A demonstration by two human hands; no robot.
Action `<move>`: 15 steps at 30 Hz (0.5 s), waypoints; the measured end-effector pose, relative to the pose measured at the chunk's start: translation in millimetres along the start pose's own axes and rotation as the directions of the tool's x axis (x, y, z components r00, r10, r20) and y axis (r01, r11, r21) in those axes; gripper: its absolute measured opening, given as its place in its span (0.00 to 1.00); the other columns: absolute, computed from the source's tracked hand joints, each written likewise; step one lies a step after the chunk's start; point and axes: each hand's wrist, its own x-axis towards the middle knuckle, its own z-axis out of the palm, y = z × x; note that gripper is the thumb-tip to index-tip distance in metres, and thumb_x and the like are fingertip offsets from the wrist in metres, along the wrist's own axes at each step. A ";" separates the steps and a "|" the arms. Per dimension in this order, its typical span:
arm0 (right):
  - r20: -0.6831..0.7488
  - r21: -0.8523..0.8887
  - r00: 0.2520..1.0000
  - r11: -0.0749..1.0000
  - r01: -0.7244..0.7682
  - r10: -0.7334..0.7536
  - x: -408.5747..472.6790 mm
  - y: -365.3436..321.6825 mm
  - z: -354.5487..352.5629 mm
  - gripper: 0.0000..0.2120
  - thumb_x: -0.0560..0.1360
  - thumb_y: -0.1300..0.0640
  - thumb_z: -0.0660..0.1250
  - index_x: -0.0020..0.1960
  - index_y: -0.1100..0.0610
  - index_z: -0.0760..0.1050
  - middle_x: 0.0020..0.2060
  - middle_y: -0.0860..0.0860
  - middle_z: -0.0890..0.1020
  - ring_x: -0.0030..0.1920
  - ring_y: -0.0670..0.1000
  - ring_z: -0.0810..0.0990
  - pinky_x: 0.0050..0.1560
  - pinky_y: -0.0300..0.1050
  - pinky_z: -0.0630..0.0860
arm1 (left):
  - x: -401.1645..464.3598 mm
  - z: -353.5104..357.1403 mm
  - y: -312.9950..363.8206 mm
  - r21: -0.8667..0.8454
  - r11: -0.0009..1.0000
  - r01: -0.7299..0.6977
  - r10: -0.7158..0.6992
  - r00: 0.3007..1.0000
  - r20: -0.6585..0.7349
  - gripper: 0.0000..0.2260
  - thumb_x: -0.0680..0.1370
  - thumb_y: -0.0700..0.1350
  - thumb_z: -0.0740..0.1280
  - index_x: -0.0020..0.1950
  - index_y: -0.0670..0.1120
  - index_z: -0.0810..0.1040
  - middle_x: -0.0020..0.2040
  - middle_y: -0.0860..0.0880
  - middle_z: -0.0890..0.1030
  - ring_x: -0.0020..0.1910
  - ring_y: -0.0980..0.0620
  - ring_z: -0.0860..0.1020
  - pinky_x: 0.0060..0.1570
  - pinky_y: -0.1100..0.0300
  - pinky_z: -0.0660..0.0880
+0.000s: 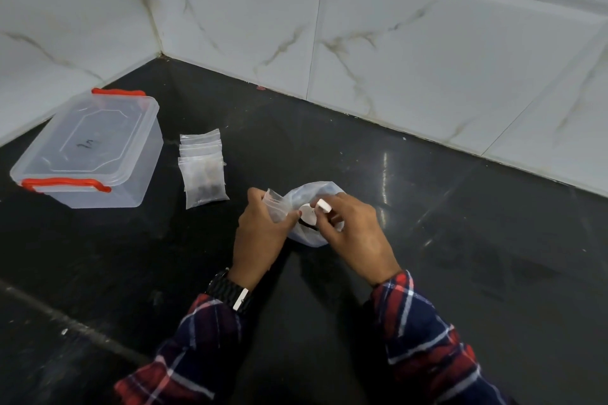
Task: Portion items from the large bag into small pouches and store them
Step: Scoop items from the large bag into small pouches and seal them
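The large clear bag (307, 197) lies on the black counter between my hands, dark items showing inside it. My left hand (260, 233) pinches a small clear pouch (273, 199) at the bag's left side. My right hand (353, 233) grips a small white scoop (317, 211) by its handle, its round bowl held over the bag's mouth next to the pouch. A pile of several small pouches (203, 171) lies to the left; the front one holds dark contents.
A clear plastic box (90, 154) with red latches stands shut at the far left, beside the pouch pile. White marble-look tiled walls (394, 42) meet in a corner behind. The black counter (460, 240) stretches to the right.
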 end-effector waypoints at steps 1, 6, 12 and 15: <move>0.010 -0.011 1.000 1.000 0.016 -0.016 -0.6 3.6 3.8 0.09 0.76 0.53 0.63 0.48 0.56 0.80 0.40 0.43 0.77 0.40 0.43 0.77 0.43 0.38 0.76 | -1.0 -0.1 -0.5 0.040 0.999 0.015 -0.016 1.000 0.015 0.22 0.71 0.55 0.74 0.55 0.48 0.66 0.50 0.50 0.78 0.46 0.51 0.79 0.38 0.62 0.73; 0.019 -0.022 0.999 0.999 0.030 -0.029 -3.3 20.8 16.4 0.10 0.77 0.58 0.66 0.56 0.54 0.80 0.47 0.45 0.80 0.46 0.45 0.79 0.47 0.44 0.79 | 0.4 -1.1 -0.7 0.065 0.997 0.051 -0.054 0.998 0.032 0.22 0.71 0.55 0.73 0.54 0.46 0.66 0.49 0.49 0.77 0.44 0.50 0.78 0.40 0.56 0.76; -0.066 -0.018 0.996 0.998 0.060 -0.061 -8.7 26.2 22.7 0.13 0.77 0.62 0.65 0.61 0.54 0.78 0.50 0.46 0.79 0.47 0.44 0.79 0.48 0.41 0.78 | 5.1 -4.1 1.1 -0.061 0.998 0.031 -0.031 1.000 -0.001 0.18 0.71 0.43 0.73 0.55 0.45 0.68 0.49 0.49 0.77 0.43 0.57 0.77 0.36 0.69 0.70; -0.100 -0.019 0.995 1.000 0.018 -0.020 -9.7 27.0 27.5 0.15 0.76 0.64 0.65 0.61 0.54 0.78 0.52 0.46 0.79 0.51 0.44 0.78 0.52 0.39 0.76 | 8.4 -4.7 1.6 -0.123 0.992 0.030 -0.032 0.999 -0.014 0.19 0.71 0.43 0.74 0.56 0.45 0.69 0.48 0.51 0.78 0.44 0.57 0.78 0.38 0.70 0.71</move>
